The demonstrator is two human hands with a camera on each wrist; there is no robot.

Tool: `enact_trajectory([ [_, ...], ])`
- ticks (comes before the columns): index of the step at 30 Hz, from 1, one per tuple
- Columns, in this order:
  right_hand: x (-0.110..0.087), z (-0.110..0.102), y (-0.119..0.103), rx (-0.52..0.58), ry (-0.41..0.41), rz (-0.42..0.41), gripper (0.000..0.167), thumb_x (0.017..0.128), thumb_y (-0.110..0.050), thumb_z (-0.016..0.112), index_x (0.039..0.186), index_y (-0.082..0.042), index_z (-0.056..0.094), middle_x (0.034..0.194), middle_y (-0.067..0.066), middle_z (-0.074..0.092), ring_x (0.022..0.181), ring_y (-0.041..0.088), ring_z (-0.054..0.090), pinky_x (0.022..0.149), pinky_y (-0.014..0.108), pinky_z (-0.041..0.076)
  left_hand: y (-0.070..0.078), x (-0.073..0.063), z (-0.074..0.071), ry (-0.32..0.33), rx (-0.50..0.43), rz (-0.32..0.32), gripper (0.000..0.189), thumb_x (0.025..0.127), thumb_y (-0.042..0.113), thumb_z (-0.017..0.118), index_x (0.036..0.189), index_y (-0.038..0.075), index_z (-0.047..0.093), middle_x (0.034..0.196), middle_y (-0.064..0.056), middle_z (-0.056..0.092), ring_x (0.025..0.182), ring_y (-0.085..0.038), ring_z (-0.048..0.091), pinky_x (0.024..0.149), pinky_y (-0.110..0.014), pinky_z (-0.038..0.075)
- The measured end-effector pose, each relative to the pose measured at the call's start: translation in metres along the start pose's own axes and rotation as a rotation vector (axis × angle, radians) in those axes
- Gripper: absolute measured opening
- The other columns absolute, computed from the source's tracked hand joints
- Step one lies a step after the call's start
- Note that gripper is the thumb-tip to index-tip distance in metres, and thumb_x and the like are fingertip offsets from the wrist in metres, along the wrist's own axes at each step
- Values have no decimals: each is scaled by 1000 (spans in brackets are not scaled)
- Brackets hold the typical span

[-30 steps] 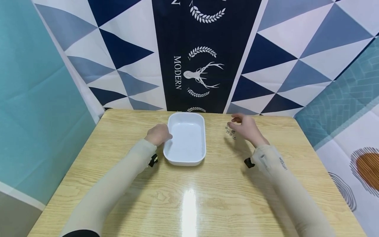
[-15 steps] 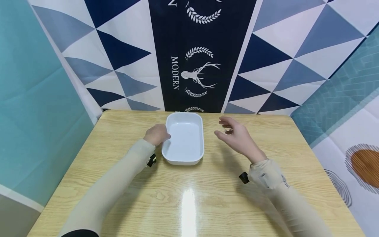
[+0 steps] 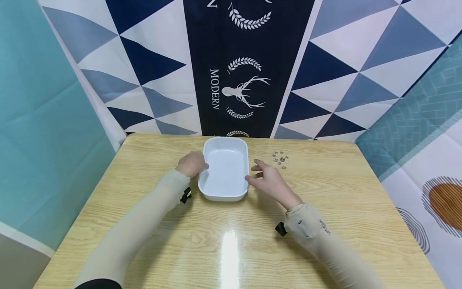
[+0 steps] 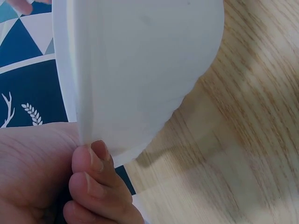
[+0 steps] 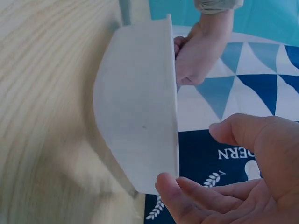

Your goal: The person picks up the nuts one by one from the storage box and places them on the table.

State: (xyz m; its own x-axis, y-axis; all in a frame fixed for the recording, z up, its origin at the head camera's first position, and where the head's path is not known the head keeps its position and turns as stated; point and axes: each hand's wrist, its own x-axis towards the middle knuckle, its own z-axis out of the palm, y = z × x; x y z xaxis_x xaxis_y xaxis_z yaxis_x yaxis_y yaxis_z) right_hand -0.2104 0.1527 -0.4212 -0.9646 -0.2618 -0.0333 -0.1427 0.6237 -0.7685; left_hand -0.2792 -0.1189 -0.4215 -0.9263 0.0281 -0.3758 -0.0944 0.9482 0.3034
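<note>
A white rectangular tray (image 3: pixel 226 176) with rounded corners lies on the wooden table near its back edge, its inside bare. My left hand (image 3: pixel 191 163) grips its left rim, the thumb over the edge. In the left wrist view the curled fingers (image 4: pixel 96 184) press against the tray's outer side. My right hand (image 3: pixel 270 182) is at the tray's right rim, thumb and fingers spread apart with nothing between them. The right wrist view shows a fingertip (image 5: pixel 167 182) overlapping the near end of the rim. Behind that hand lie several small shiny round pieces (image 3: pixel 280 159).
The light wooden table (image 3: pixel 162 241) stretches toward me, with a bright reflection near the front. Patterned cloth (image 3: pixel 159 60) hangs behind its back edge, and a teal cloth (image 3: pixel 47 120) hangs on the left.
My right hand has moved left from the small shiny pieces to the tray's right rim, leaving the pieces in full view. My left hand stays on the tray.
</note>
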Motion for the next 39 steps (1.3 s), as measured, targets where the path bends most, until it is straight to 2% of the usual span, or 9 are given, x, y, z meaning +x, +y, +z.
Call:
enact_trajectory([
  [3, 0, 4, 0, -22, 11, 5, 73, 95, -24, 70, 151, 10, 39, 119, 19, 71, 106, 34, 71, 86, 39, 60, 1, 0, 1, 1, -1, -2, 33, 100, 28, 61, 117, 0, 68, 80, -8, 63, 61, -17, 55, 57, -29, 44],
  [6, -1, 8, 2, -56, 9, 9, 69, 95, -23, 70, 148, 11, 43, 101, 11, 72, 94, 26, 69, 77, 33, 58, 2, 1, 1, 1, -2, -3, 34, 100, 28, 61, 117, 0, 68, 81, -8, 64, 61, -17, 55, 57, -29, 44],
  [11, -1, 16, 7, -74, -26, -12, 57, 95, -16, 66, 144, 9, 50, 77, 4, 64, 67, 14, 57, 58, 25, 48, 2, 2, 1, -18, 7, -5, 34, 101, 29, 60, 117, 1, 68, 78, -7, 63, 59, -16, 55, 57, -29, 45],
  [15, 1, 22, 8, -57, -63, -18, 58, 94, -11, 60, 148, 8, 46, 61, 1, 55, 50, 10, 46, 46, 22, 38, 2, 0, -1, -26, 24, 2, 30, 101, 28, 59, 113, 2, 68, 74, -5, 60, 58, -15, 54, 57, -29, 44],
  [23, 4, 26, 10, -27, -67, 4, 60, 93, -11, 57, 150, 5, 45, 60, 1, 55, 48, 10, 44, 44, 22, 35, 0, -4, 0, -10, 64, 26, 26, 102, 24, 53, 99, 3, 68, 70, -4, 58, 55, -14, 53, 53, -28, 43],
  [32, 2, 29, 11, -12, -61, 18, 64, 94, -13, 56, 153, 6, 39, 56, -2, 49, 47, 9, 41, 45, 22, 32, -4, -17, -1, 27, -2, 29, 35, 103, 36, 56, 83, 8, 62, 69, -4, 54, 57, -16, 51, 55, -30, 40],
  [35, 1, 29, 11, -27, -55, 15, 66, 95, -14, 57, 154, 6, 37, 55, -3, 48, 47, 9, 40, 44, 21, 31, -5, -24, 0, 51, -11, 28, 31, 101, 31, 58, 81, 8, 62, 69, -4, 56, 56, -17, 52, 54, -31, 40],
  [39, 1, 28, 10, -39, -47, 6, 65, 94, -13, 57, 154, 4, 40, 56, -4, 48, 48, 9, 41, 45, 21, 32, -5, -33, 3, 108, 13, 63, 25, 99, 24, 58, 81, 8, 63, 71, -6, 61, 59, -19, 57, 54, -33, 43],
])
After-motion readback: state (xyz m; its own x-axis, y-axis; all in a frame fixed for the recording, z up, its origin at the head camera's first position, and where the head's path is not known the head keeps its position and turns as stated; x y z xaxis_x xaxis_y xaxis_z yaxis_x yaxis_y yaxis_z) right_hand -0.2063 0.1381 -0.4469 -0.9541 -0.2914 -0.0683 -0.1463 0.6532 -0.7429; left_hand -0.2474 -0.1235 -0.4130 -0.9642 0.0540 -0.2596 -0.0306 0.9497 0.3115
